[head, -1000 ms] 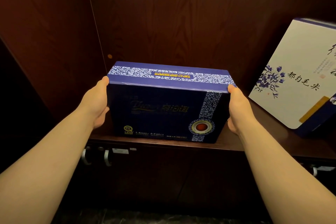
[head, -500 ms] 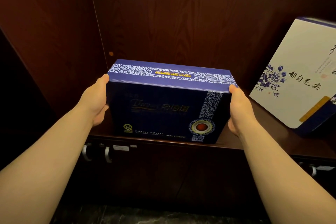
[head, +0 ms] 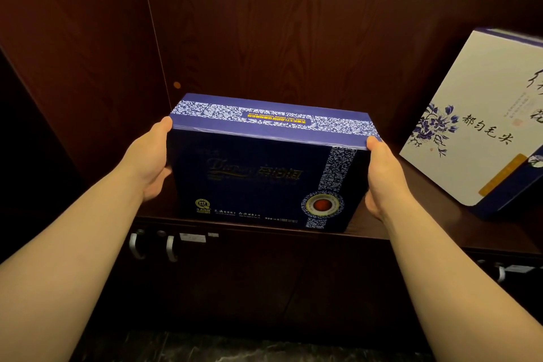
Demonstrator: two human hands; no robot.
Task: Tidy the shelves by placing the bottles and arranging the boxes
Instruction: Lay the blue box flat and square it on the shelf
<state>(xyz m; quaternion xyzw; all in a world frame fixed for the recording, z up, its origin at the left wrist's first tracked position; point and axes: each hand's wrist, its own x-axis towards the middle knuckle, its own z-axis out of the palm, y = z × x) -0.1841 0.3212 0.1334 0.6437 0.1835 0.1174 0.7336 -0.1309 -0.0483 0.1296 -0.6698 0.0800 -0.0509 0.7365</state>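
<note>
Hands [head: 150, 161] clasping blue box [head: 258, 173]

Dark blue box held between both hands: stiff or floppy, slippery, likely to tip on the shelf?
The dark blue box probably stays stiff: its edges look straight under the left hand and right hand. Its glossy face hints at slipperiness. Standing on a narrow side on the shelf, it could tip.

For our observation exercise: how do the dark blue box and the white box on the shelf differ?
The dark blue box stands upright near the shelf front edge, held between the left hand and right hand; the white box leans tilted, untouched. The blue box bears patterned bands, the white a flower sprig. Both carry blue-and-white decoration.
</note>
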